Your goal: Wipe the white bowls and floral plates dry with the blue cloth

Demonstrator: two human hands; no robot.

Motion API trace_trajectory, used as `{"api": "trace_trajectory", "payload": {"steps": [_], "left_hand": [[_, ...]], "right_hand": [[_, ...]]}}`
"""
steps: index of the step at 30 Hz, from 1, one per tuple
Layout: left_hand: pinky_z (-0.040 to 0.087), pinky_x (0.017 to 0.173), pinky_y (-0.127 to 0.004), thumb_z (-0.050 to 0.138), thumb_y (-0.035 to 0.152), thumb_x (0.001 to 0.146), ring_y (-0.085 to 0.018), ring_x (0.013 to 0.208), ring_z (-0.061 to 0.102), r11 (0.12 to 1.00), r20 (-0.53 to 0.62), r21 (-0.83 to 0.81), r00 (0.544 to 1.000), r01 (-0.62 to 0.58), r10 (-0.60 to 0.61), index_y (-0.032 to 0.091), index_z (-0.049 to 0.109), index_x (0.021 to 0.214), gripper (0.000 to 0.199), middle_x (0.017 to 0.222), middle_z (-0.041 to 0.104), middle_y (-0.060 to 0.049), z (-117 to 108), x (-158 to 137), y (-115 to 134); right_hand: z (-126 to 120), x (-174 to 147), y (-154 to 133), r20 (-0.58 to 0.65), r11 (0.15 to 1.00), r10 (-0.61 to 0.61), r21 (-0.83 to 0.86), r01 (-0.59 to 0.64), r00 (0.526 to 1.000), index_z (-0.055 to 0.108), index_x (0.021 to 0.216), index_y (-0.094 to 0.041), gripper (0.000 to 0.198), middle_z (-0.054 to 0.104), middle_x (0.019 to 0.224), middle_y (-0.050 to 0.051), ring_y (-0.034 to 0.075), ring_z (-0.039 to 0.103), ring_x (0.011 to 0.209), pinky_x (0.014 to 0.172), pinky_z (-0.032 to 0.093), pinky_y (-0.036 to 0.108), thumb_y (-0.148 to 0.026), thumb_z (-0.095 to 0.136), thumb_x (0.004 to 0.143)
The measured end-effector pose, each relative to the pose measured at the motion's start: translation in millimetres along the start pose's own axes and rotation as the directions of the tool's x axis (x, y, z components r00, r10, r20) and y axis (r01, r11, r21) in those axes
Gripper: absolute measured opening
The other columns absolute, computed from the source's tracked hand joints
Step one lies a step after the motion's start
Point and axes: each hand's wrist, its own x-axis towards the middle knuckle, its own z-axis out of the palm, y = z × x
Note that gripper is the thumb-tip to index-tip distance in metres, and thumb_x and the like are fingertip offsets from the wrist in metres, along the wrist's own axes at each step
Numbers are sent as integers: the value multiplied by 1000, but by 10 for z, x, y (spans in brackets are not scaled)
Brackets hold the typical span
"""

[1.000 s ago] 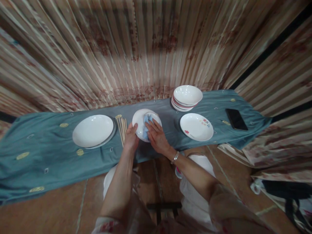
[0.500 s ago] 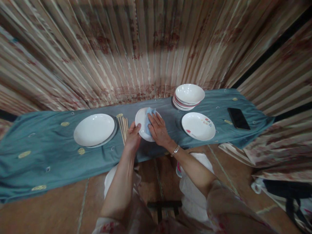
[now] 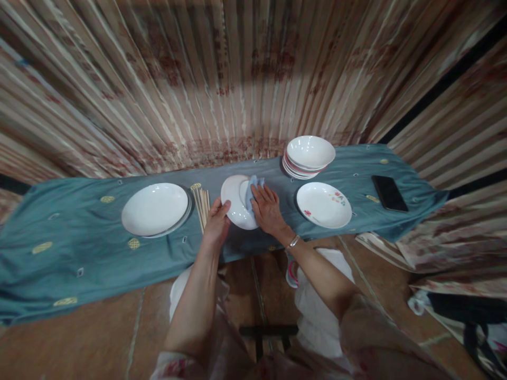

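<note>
A white plate (image 3: pixel 233 203) is held tilted above the table's front, its underside with a round foot ring facing me. My left hand (image 3: pixel 216 221) grips its left edge, thumb on the near face. On the right part of the plate, my right hand (image 3: pixel 269 210) presses a light blue cloth (image 3: pixel 252 191), fingers laid over it. To the left lie several wooden chopsticks (image 3: pixel 203 206) and a stack of large white plates (image 3: pixel 154 210). At right sits a white plate with flower prints (image 3: pixel 322 208), and behind it a stack of bowls (image 3: pixel 309 153).
A teal patterned cloth (image 3: pixel 99 253) covers the long narrow table. A black phone (image 3: pixel 389 193) lies near its right end. Pleated curtains (image 3: pixel 253 79) hang right behind. Below is a tiled floor (image 3: pixel 111 338), with a dark bag (image 3: pixel 467 307) at the lower right.
My right hand has slid the cloth right, toward the plate's right edge, uncovering the foot ring. My left hand keeps its grip. The camera view has shifted slightly.
</note>
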Motion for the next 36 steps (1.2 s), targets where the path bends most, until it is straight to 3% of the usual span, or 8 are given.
{"api": "trace_trajectory", "payload": {"steps": [9,18,25,30,36], "left_hand": [[54,81,-31,86,36,60,-23,94,70,1000,-29,-23,999,21,-21,17,66,94,43,91,75,-5,10,11,28],[55,80,-29,81,29,69,-21,91,70,998,-117,-60,992,36,-43,18,67,100,36,95,76,-5,4,63,-8],[55,81,-30,80,29,70,-21,87,72,996,-122,-88,992,-1,-10,14,65,108,43,93,76,-8,29,96,-42],[54,75,-27,82,29,68,-19,82,71,995,-106,-96,994,-10,0,13,65,102,41,89,76,-7,50,93,-42],[51,74,-25,80,29,70,-16,83,70,996,-52,-92,999,7,-12,17,66,99,35,91,75,-5,94,46,-5]], "right_hand": [[5,-133,113,-17,1000,-13,-11,13,1000,50,141,-10,47,56,140,18,30,43,135,111,29,49,-32,33,102],[-10,-346,190,-8,994,-65,85,65,998,51,139,-11,46,56,140,18,29,46,133,111,33,52,-29,33,102],[29,-449,178,-34,971,-192,139,195,981,49,142,-14,45,55,142,16,26,41,139,114,35,52,-23,35,100],[51,-448,56,-29,950,-281,135,282,959,41,148,-15,50,49,148,14,24,31,146,118,32,53,-14,33,98],[-7,-326,-88,-3,929,-362,77,361,932,46,145,-16,49,43,154,10,25,22,150,119,32,51,-12,36,97]]}}
